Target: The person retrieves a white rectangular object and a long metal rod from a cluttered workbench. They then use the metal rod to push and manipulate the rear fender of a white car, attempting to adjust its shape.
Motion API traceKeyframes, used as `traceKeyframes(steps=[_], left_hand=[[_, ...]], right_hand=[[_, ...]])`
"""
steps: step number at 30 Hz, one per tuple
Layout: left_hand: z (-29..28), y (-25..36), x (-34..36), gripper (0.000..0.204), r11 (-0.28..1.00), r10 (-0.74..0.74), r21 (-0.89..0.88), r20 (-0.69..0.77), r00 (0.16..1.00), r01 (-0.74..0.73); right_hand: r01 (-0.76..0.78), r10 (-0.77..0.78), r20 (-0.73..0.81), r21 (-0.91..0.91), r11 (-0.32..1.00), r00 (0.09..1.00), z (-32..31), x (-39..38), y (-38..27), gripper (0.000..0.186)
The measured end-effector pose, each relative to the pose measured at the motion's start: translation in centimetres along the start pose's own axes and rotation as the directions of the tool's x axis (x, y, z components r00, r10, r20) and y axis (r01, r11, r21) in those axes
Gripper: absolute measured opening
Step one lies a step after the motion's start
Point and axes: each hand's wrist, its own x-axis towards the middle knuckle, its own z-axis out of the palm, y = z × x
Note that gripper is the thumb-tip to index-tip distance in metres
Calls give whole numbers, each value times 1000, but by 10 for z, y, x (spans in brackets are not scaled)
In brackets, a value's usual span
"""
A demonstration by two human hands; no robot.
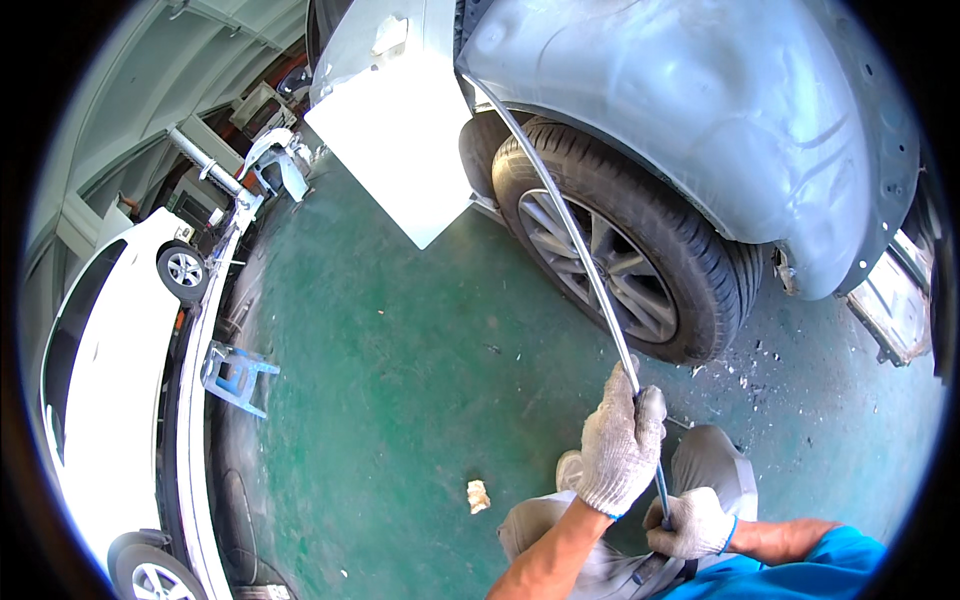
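Observation:
Both my hands, in knitted work gloves, grip a long curved metal rod (569, 215). My left hand (616, 442) closes around its middle part, and my right hand (694, 524) wraps its lower end near my lap. From there the rod runs up and away, passing in front of the car wheel (610, 250). Its far tip meets the front edge of the bare grey body panel (680, 80) above the wheel arch; whether it goes behind the panel I cannot tell. The panel's surface looks uneven, with shallow dents.
A bright white panel (390, 150) juts out left of the wheel. At the left, a white car (110, 370) stands along a raised rail, with a blue stool (238, 378) beside it. A crumpled scrap (478, 496) and small debris lie on the green floor (370, 400).

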Motion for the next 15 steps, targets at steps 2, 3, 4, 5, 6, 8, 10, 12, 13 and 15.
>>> traceKeyframes(steps=[2, 3, 4, 5, 6, 8, 10, 12, 13, 15], left_hand=[[-1, 3, -1, 45, 999, -38, -32, 4, 999, 38], [-2, 4, -1, 45, 997, -55, -52, 8, 998, 56], [-3, 4, 0, 45, 998, -54, -34, 17, 998, 55], [-4, 2, 2, 45, 998, -53, -17, 26, 998, 53], [-5, 1, 3, 45, 998, -56, 9, 26, 998, 56], [-5, 0, 1, 45, 999, -40, -3, 6, 999, 40], [-6, 2, -1, 45, 998, -53, -38, 10, 999, 54], [-7, 11, -2, 45, 992, -85, -96, 29, 996, 88], [-8, 11, 0, 45, 992, -81, -94, 27, 996, 83], [-7, 11, 1, 45, 993, -70, -93, 25, 997, 72]], right_hand=[[-22, 19, 52, 55, 998, 998, -4, 3, -3, 23], [-36, 30, 76, 78, 996, 997, -4, 4, -5, 23], [-44, 41, 63, 47, 998, 997, -3, 5, -4, 24], [-53, 52, 50, 14, 998, 997, 0, 7, -1, 24], [-53, 53, 43, -13, 999, 998, 3, 9, 1, 25], [-51, 51, 26, -14, 999, 998, 4, 9, -4, 25], [-26, 26, -11, -20, 999, 1000, 7, 7, -6, 24], [-17, 15, -51, -46, 999, 999, 9, 3, -6, 23], [-13, 8, -71, -60, 998, 997, 9, 1, -6, 23], [5, -11, -95, -67, 998, 995, 9, 1, -6, 22]])
